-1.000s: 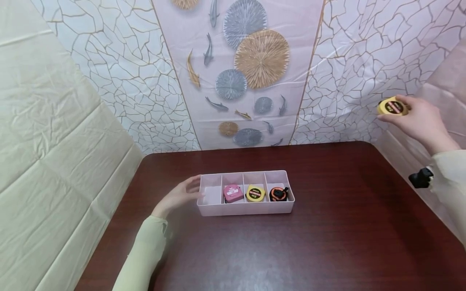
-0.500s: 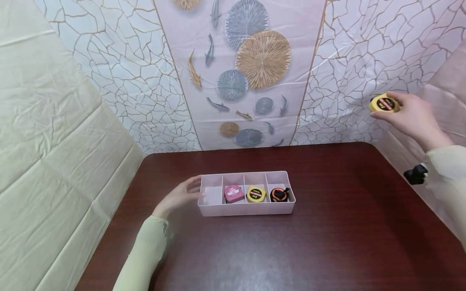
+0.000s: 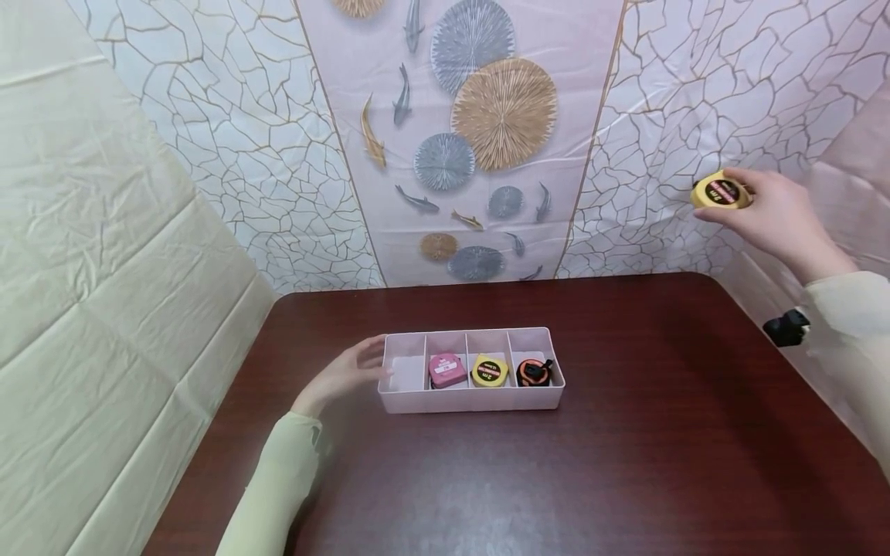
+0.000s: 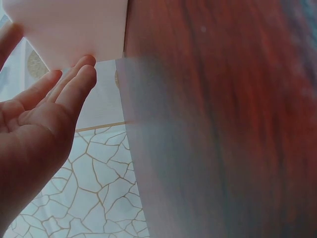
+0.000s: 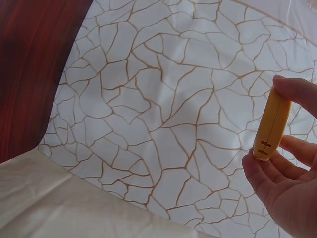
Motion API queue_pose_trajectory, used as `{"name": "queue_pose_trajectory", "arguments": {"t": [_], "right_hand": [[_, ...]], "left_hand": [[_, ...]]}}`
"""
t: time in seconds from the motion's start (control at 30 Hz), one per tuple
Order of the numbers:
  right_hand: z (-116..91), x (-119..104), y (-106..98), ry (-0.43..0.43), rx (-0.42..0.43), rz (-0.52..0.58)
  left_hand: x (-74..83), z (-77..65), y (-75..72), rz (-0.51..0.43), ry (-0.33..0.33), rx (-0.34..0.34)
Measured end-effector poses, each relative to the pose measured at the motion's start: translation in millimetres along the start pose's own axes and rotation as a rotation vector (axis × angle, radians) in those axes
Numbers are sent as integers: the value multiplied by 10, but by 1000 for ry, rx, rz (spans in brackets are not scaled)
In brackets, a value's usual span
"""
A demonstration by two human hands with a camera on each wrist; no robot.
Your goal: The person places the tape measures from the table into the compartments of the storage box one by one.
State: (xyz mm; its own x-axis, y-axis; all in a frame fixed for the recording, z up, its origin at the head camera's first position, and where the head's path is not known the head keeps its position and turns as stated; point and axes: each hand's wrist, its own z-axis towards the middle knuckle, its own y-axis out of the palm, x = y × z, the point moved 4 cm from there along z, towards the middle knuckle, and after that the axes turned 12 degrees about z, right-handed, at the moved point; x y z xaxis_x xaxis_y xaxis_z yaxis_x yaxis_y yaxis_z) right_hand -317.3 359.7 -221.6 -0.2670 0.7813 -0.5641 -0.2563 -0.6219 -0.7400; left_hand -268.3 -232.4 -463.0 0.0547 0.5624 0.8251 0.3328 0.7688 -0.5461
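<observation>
High over the table's right side, my right hand (image 3: 779,216) pinches a yellow tape measure (image 3: 720,192) between thumb and fingers, its dark 2 m label showing. In the right wrist view this tape measure (image 5: 272,124) appears edge-on. My left hand (image 3: 344,377) rests against the left end of a pale pink four-compartment box (image 3: 469,400), its fairly straight fingertips (image 4: 86,62) at the end wall. From the left, the box has a bare compartment (image 3: 406,373), a pink tape measure (image 3: 446,370), a second yellow tape measure (image 3: 489,371), and a black-and-orange tape measure (image 3: 534,372).
The box stands on a dark red-brown wooden table (image 3: 528,479). Patterned cloth (image 3: 278,154) hangs behind the table's far edge, with pale cloth (image 3: 104,309) along the left. A black device (image 3: 787,328) is strapped by the right sleeve.
My right hand has moved left and slightly up with the yellow tape measure in its grip. The left hand and the box have kept their places.
</observation>
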Motion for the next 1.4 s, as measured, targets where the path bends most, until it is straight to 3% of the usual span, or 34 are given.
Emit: {"name": "queue_pose_trajectory", "arguments": {"t": [0.6, 1.07, 1.4], "right_hand": [[96, -236, 25, -36, -20, 10], [220, -600, 152, -99, -78, 38], [260, -784, 180, -147, -57, 26]], "left_hand": [[27, -11, -3, -10, 29, -9], [5, -4, 7, -14, 17, -3], [7, 2, 10, -2, 21, 0]]}}
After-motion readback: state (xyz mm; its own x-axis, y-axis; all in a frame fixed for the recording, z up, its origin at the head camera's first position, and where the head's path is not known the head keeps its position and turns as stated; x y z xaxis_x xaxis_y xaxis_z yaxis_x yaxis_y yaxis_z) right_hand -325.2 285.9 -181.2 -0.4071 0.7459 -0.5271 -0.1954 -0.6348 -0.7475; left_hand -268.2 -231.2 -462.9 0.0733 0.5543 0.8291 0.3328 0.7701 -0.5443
